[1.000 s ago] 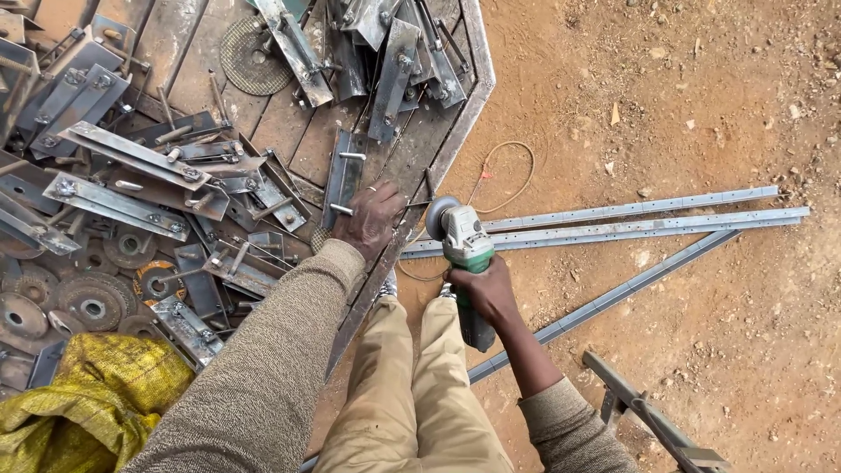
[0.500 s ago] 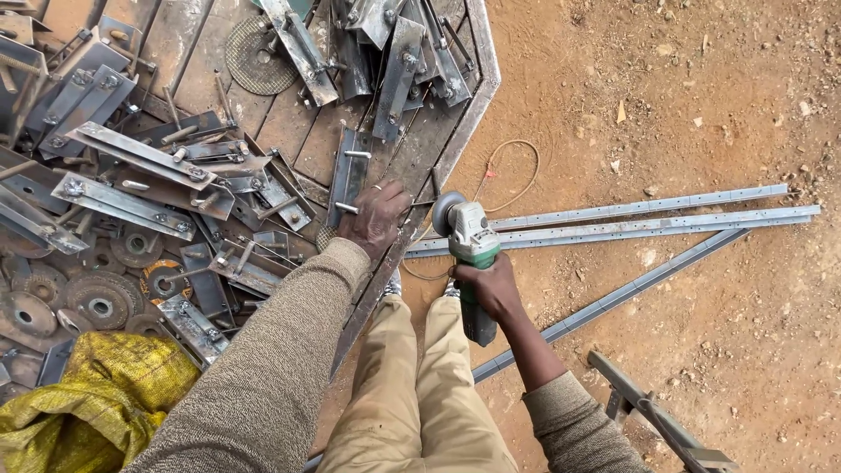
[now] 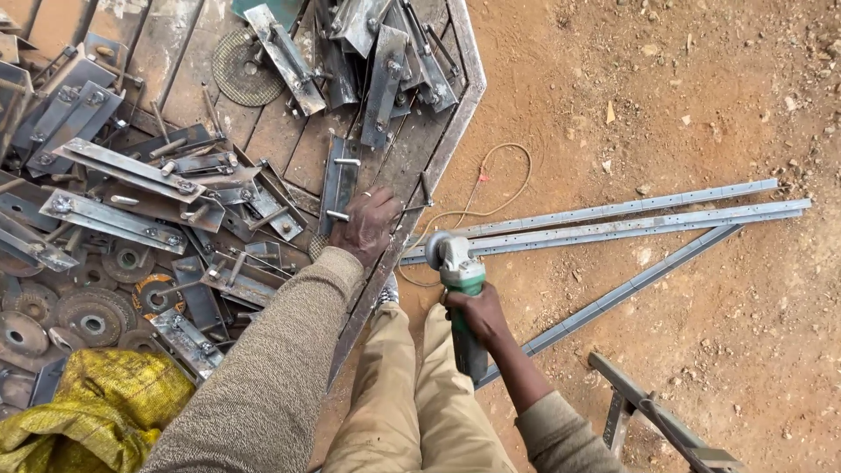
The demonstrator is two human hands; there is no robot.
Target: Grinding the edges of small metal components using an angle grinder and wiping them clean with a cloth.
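My right hand is wrapped tight round the body of a green grinder. The tool's long axis runs up and away from me; its grey head and disc guard lie at the far end, just beside the near ends of two long rails on the red dirt. The rails run off to my right, nearly level across the view, so tool and rails stand roughly crosswise. A third rail slants from below the grinder out toward the others' far ends. Whether the disc touches a rail, I cannot tell; the guard hides the edge.

My left hand lies flat, fingers spread, palm down, gripping nothing. It presses on the table near its edge, with the fingertips at a dark plate that has short bolts across it. The plate's long axis points away from me, straight ahead of this hand.

The rails lie right of both hands; the right hand is the nearer, the left sits just across the table edge from the grinder head.

Also noted: a thin cord looped on the dirt beyond the grinder, worn discs and scrap brackets over the table, a yellow sack at near left, a metal frame at near right.
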